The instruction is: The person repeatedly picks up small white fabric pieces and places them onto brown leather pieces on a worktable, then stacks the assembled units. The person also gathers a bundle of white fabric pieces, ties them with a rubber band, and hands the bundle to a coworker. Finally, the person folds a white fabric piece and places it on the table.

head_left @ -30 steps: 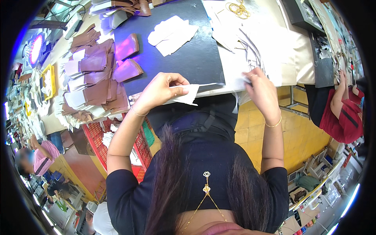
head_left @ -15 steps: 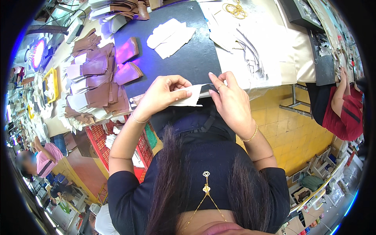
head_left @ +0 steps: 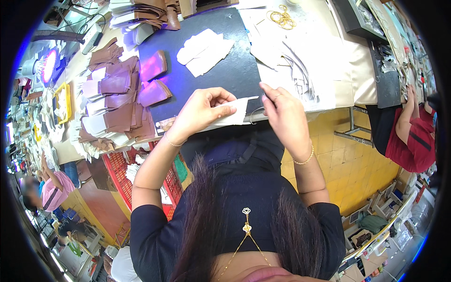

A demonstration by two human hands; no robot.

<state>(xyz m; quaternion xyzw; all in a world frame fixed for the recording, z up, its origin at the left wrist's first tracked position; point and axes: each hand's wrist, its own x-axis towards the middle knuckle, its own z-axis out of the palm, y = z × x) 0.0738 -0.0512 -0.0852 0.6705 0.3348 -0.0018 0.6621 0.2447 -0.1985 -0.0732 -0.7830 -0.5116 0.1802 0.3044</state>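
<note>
My left hand is closed on a flat white piece, thumb on top, at the table's near edge. To its right, my right hand is closed, thumb and fingers pressed together. A thin pale strip curls between the white piece's right end and these fingers; its end in the grip is hidden. Beyond my hands, a loose stack of white pieces lies on a black mat. Two brown folded leather pieces rest at the mat's left edge.
Overlapping brown and white pieces cover the table at left. Narrow white strips and yellow bands lie at right. A red crate stands below the table. A person in red sits at far right.
My right hand has moved slightly right and its fingers have closed together. The white piece and my left hand have shifted a little right. A thin strip now curls off the piece's end.
</note>
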